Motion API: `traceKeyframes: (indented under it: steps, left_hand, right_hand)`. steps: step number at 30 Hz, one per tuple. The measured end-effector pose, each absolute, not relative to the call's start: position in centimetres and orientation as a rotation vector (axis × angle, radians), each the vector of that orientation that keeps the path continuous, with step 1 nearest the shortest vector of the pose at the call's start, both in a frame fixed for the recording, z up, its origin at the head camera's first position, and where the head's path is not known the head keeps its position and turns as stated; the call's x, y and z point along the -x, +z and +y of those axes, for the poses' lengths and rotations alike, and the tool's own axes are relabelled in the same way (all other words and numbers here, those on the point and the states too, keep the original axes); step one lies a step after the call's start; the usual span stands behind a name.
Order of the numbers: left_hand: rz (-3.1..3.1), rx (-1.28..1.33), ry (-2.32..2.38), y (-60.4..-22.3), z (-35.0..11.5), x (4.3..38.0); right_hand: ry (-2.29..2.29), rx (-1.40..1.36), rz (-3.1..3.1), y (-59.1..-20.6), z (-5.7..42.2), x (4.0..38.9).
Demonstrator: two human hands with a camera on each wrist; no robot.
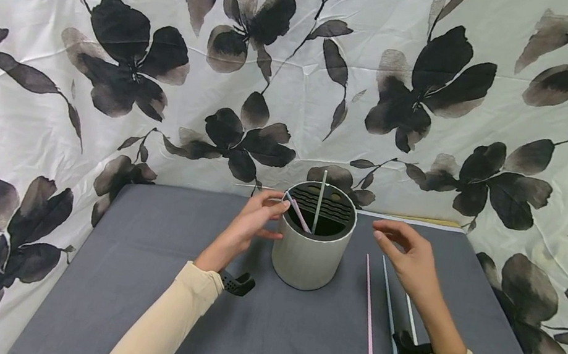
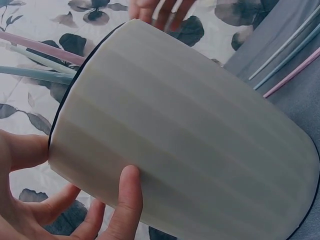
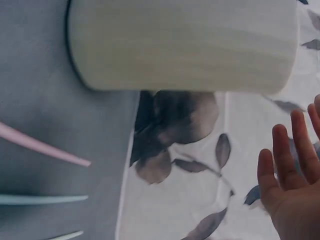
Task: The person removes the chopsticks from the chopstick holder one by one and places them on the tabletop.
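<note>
A pale cylindrical holder (image 1: 306,262) with a dark slotted top stands upright on the cloth. From its opening rise a pale green straw (image 1: 320,202), a leaning pink straw (image 1: 300,215) and a blue straw (image 2: 37,74). My left hand (image 1: 250,219) is at the holder's left side; in the left wrist view, fingers (image 2: 131,187) touch its rim and wall. To the right of the holder, my right hand (image 1: 408,257) hovers with loosely bent fingers, holding nothing. Below it lie a pink straw (image 1: 369,310), a blue straw (image 1: 391,314) and a whitish straw (image 1: 411,317).
Grey cloth (image 1: 163,257) covers the table. A white curtain (image 1: 326,128) with dark flowers hangs right behind its back edge. A thin yellowish strip (image 1: 423,220) lies along that edge, behind the right hand.
</note>
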State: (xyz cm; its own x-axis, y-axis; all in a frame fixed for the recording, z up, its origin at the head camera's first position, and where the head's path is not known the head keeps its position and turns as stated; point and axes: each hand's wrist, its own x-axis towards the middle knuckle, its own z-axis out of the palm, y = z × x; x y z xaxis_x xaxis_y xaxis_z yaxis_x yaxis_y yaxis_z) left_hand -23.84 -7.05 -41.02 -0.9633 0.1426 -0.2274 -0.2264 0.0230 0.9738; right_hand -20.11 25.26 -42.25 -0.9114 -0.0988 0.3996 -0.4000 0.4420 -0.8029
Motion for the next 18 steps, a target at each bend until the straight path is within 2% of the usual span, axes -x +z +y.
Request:
traceKeyframes:
  steps: [7,18]
  left_hand:
    - [2.047,0.078,2.033,-41.0,-7.1,23.8]
    - [2.030,0.102,2.010,-40.7,-7.0,24.1]
  right_hand:
    - [1.512,-0.537,-2.360,-41.3,22.5,20.5]
    - [1.424,-0.491,-2.416,-40.3,19.1,22.1]
